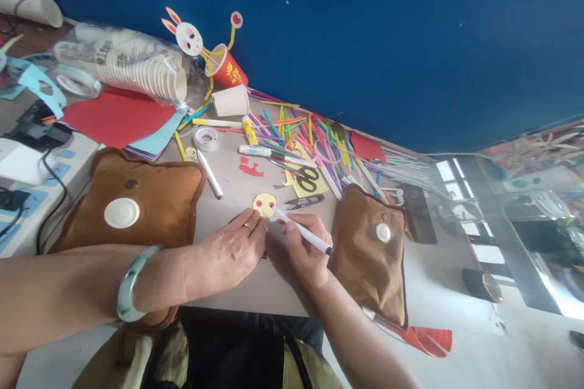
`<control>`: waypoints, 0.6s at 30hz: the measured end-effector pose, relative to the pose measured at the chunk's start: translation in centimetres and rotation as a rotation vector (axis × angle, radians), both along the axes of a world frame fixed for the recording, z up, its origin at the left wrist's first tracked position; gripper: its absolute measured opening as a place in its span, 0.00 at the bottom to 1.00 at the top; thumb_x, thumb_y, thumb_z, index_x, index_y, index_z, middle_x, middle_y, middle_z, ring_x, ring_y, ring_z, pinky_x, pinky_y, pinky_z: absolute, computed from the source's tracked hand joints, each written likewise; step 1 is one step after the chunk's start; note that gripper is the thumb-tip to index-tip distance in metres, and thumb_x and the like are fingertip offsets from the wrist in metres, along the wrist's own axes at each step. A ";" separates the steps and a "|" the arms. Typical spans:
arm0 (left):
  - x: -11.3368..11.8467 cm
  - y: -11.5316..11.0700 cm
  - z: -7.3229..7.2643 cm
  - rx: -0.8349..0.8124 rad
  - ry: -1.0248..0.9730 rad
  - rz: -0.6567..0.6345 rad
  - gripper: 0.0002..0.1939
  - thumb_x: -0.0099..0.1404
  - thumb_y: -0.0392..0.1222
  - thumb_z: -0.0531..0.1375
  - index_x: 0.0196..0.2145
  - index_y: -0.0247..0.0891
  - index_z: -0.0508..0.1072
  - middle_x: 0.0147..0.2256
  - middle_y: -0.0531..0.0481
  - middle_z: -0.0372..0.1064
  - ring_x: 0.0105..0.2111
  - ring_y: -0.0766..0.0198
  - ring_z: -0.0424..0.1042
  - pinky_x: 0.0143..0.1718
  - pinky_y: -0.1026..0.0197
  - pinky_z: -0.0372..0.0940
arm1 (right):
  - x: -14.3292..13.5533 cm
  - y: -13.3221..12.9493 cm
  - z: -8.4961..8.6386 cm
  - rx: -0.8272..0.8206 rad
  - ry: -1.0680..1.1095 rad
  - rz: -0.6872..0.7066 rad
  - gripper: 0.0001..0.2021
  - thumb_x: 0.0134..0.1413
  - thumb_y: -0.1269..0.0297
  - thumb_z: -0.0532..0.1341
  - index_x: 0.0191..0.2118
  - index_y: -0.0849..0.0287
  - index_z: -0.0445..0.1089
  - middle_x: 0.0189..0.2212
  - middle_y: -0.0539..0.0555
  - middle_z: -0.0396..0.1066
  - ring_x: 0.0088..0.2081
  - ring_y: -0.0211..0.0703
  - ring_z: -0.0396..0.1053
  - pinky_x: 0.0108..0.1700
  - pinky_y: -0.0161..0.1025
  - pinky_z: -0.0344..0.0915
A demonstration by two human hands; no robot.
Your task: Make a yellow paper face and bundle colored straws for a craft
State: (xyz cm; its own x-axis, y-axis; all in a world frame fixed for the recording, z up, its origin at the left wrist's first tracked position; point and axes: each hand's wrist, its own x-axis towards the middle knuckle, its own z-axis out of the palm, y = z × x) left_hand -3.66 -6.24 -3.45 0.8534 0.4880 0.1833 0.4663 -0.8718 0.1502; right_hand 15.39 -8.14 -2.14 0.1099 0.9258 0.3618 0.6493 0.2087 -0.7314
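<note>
A small round yellow paper face [264, 205] with two red eyes lies on the table in front of me. My left hand [232, 246] lies over its lower edge, with the fingers together holding it down. My right hand [308, 246] is closed around a white marker [305, 232]. The marker's tip meets the right side of the face, near one eye, and its black end points back to the right. Just beyond my right hand are small dark snips [304, 201] and black-handled scissors [305, 179] on a yellow paper sheet [314, 185].
Brown cushioned pouches lie to the left [137, 194] and right [371, 249]. Colourful pipe cleaners [292, 127], a tape roll [206, 138], a glue stick [249, 130] and a white paper cup [231, 101] sit further back. A red cup [232, 73] with a rabbit face [188, 39] stands near the blue wall.
</note>
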 end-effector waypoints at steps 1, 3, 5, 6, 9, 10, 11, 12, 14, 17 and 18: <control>0.0 0.0 0.0 -0.010 -0.006 -0.001 0.15 0.65 0.34 0.58 0.49 0.31 0.73 0.54 0.32 0.69 0.57 0.44 0.65 0.62 0.42 0.56 | 0.0 0.0 0.0 -0.006 -0.004 0.000 0.03 0.60 0.65 0.59 0.37 0.54 0.70 0.27 0.51 0.79 0.29 0.44 0.78 0.33 0.41 0.73; -0.1 0.1 0.0 -0.016 -0.012 0.004 0.15 0.65 0.35 0.58 0.49 0.33 0.73 0.54 0.33 0.69 0.58 0.43 0.65 0.62 0.40 0.56 | 0.0 0.1 0.0 -0.018 -0.017 -0.004 0.02 0.59 0.64 0.59 0.36 0.53 0.70 0.26 0.51 0.78 0.28 0.44 0.77 0.31 0.40 0.72; -0.1 0.2 0.0 -0.008 -0.002 0.002 0.15 0.65 0.35 0.58 0.49 0.32 0.73 0.53 0.33 0.69 0.59 0.43 0.65 0.62 0.40 0.56 | 0.0 0.2 0.1 -0.031 -0.037 -0.007 0.02 0.58 0.64 0.60 0.35 0.53 0.69 0.24 0.50 0.77 0.25 0.43 0.75 0.29 0.39 0.71; -0.1 0.2 0.0 -0.004 0.008 -0.005 0.15 0.65 0.35 0.58 0.48 0.32 0.74 0.53 0.33 0.69 0.59 0.43 0.64 0.63 0.40 0.56 | 0.0 0.3 0.2 -0.040 -0.044 -0.006 0.02 0.57 0.64 0.60 0.34 0.53 0.69 0.23 0.50 0.76 0.24 0.43 0.74 0.28 0.39 0.70; -0.2 0.2 0.3 0.005 0.028 -0.011 0.15 0.65 0.35 0.57 0.49 0.33 0.73 0.54 0.33 0.69 0.59 0.43 0.64 0.63 0.39 0.56 | -0.1 0.5 0.4 -0.084 -0.049 0.005 0.02 0.56 0.65 0.59 0.32 0.53 0.68 0.20 0.48 0.73 0.21 0.42 0.71 0.27 0.38 0.69; -0.2 0.2 0.5 0.006 0.031 -0.009 0.15 0.66 0.36 0.57 0.49 0.33 0.73 0.54 0.33 0.69 0.59 0.43 0.64 0.63 0.39 0.55 | -0.2 0.5 0.4 -0.099 -0.047 0.005 0.02 0.55 0.65 0.59 0.32 0.53 0.68 0.20 0.48 0.72 0.21 0.42 0.71 0.27 0.38 0.69; -0.2 0.2 0.7 0.010 0.035 -0.009 0.15 0.66 0.36 0.57 0.50 0.33 0.73 0.54 0.33 0.69 0.59 0.43 0.64 0.63 0.39 0.55 | -0.2 0.6 0.5 -0.112 -0.046 0.003 0.03 0.55 0.65 0.58 0.31 0.53 0.67 0.20 0.48 0.73 0.21 0.42 0.71 0.27 0.39 0.69; -0.3 0.2 0.8 0.017 0.040 -0.009 0.15 0.66 0.36 0.57 0.50 0.32 0.73 0.55 0.32 0.68 0.59 0.43 0.64 0.63 0.39 0.55 | -0.3 0.6 0.5 -0.122 -0.047 0.000 0.03 0.55 0.65 0.58 0.31 0.53 0.67 0.20 0.49 0.73 0.21 0.42 0.71 0.27 0.39 0.68; -0.3 0.2 1.1 0.029 0.063 -0.017 0.15 0.67 0.36 0.56 0.49 0.31 0.73 0.55 0.31 0.68 0.59 0.42 0.64 0.63 0.40 0.56 | -0.4 0.7 0.5 -0.133 -0.050 -0.008 0.03 0.55 0.64 0.58 0.30 0.53 0.67 0.21 0.49 0.73 0.22 0.42 0.70 0.27 0.39 0.68; -0.2 0.3 1.1 0.049 0.079 -0.022 0.14 0.67 0.36 0.56 0.48 0.30 0.74 0.54 0.30 0.67 0.59 0.42 0.64 0.62 0.40 0.57 | -0.4 0.7 0.4 -0.138 -0.054 -0.013 0.03 0.54 0.64 0.58 0.30 0.53 0.67 0.21 0.49 0.73 0.22 0.41 0.70 0.27 0.38 0.68; -0.2 0.3 1.0 0.054 0.074 -0.025 0.14 0.66 0.36 0.56 0.48 0.29 0.74 0.54 0.30 0.68 0.59 0.41 0.64 0.62 0.40 0.56 | -0.3 0.7 0.3 -0.137 -0.053 -0.012 0.03 0.54 0.63 0.58 0.30 0.53 0.67 0.21 0.49 0.73 0.22 0.41 0.70 0.27 0.38 0.68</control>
State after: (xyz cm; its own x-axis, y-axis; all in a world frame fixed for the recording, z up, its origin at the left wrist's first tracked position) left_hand -3.88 -5.97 -2.41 0.8774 0.4576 0.1443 0.4524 -0.8892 0.0688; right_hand 15.05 -7.44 -1.81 0.1052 0.9655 0.2381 0.6897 0.1017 -0.7169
